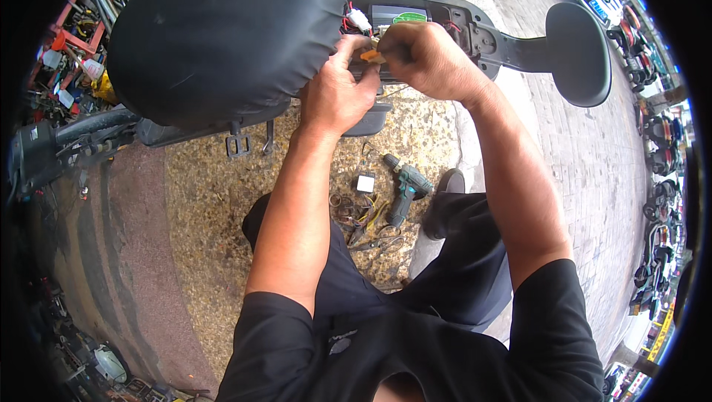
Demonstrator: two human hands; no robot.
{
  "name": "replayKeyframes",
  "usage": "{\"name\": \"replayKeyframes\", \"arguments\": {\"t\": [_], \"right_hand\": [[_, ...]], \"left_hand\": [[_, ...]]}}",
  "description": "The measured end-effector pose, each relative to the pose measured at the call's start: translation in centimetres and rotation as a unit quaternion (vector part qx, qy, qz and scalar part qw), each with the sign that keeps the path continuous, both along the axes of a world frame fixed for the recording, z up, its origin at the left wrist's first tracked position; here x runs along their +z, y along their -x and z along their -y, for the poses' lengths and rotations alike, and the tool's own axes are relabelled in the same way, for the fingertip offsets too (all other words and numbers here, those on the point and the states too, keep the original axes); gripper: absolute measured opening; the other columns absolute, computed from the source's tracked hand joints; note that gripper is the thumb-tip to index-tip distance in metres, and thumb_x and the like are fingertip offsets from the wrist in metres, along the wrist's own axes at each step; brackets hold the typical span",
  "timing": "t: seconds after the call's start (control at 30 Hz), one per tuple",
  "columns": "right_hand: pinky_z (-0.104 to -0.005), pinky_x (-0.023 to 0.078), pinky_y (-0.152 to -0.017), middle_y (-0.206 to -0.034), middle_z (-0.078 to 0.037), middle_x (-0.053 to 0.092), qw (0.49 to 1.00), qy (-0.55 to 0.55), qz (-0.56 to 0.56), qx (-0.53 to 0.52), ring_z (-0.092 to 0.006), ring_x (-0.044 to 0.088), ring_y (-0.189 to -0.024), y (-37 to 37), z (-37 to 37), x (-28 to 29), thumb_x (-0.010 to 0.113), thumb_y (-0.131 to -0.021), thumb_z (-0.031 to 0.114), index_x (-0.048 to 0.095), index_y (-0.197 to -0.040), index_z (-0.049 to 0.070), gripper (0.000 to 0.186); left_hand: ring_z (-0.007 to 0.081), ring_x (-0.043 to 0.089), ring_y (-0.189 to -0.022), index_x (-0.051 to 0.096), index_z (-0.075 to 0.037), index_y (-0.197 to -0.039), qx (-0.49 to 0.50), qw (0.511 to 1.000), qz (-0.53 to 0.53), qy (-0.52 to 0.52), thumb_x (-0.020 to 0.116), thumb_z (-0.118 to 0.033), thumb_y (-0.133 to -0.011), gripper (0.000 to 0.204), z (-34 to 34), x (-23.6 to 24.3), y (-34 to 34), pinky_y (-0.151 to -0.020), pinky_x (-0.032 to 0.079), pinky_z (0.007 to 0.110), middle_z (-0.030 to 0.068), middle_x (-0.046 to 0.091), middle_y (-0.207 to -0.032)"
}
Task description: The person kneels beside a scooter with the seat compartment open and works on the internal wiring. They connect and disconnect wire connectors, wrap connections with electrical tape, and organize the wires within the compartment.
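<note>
Probably mid-wiring: my left fingers (366, 81) pinch an orange piece (369, 55), right fingers (404, 34) curled, can't tell on what; next likely needs steady alignment.

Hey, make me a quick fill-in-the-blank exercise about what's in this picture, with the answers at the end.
1. Between the left hand and right hand shows a small piece whose bright color is ____.
2. The large padded seat is colored ____.
3. The power tool lying on the speckled ground is a cordless ____.
4. In the picture, the white square object lies to the ____ of that tool.

Missing words: orange; black; drill; left.
</note>
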State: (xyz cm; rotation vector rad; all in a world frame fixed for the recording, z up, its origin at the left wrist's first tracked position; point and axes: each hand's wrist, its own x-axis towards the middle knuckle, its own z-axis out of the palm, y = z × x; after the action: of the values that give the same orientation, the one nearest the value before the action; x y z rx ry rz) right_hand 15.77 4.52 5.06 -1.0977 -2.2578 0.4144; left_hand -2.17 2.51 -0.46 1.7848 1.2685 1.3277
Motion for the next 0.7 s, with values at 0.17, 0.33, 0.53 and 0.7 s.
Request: {"name": "replayKeyframes", "arguments": {"t": [0.17,0.33,0.53,0.7], "right_hand": [[-0.0424,0.055,-0.069,-0.081,-0.022,0.069,0.999,-0.026,-0.004,-0.03,-0.04,0.068,-0.076,0.8,0.3,-0.6,0.068,-0.08,0.01,0.071,-0.091,0.0,0.016],[-0.0219,0.045,-0.053,-0.076,-0.004,0.068,0.917,0.231,-0.326,-0.008,-0.0068,0.061,-0.062,-1.1,5.9,-3.0,0.067,-0.092,0.011,0.068,-0.094,0.002,0.009],[-0.0258,0.052,-0.053,-0.084,-0.006,0.073,0.746,0.606,-0.242,-0.131,-0.0106,0.066,-0.064,1.5,12.0,-19.8,0.063,-0.097,0.017,0.071,-0.106,0.001,0.02],[-0.0433,0.055,-0.094,-0.11,-0.025,0.072,0.801,0.552,0.054,-0.227,-0.0365,0.07,-0.107,5.9,16.3,-33.2,0.063,-0.083,0.024,0.073,-0.113,0.003,0.038]], "left_hand": [[0.022,0.073,-0.081,0.069,-0.003,-0.097,0.017,0.995,-0.016,-0.099,0.076,-0.005,-0.077,0.022,-0.6,-0.7,-0.5,-0.076,0.057,0.035,0.0119,0.075,-0.088],[0.0183,0.068,-0.074,0.064,-0.001,-0.09,0.019,0.993,-0.003,-0.117,0.075,-0.008,-0.082,0.015,-1.0,-1.7,-0.4,-0.07,0.055,0.033,0.0106,0.071,-0.079],[0.0077,0.06,-0.073,0.065,0.004,-0.096,-0.053,0.99,0.129,-0.034,0.066,0.003,-0.081,0.015,-0.8,-0.9,-0.7,-0.065,0.051,0.024,0.0036,0.068,-0.084],[0.0062,0.061,-0.075,0.066,0.007,-0.103,-0.099,0.984,0.149,-0.004,0.066,0.006,-0.085,0.018,0.5,-0.5,-0.9,-0.064,0.049,0.021,0.0053,0.069,-0.086]]}}
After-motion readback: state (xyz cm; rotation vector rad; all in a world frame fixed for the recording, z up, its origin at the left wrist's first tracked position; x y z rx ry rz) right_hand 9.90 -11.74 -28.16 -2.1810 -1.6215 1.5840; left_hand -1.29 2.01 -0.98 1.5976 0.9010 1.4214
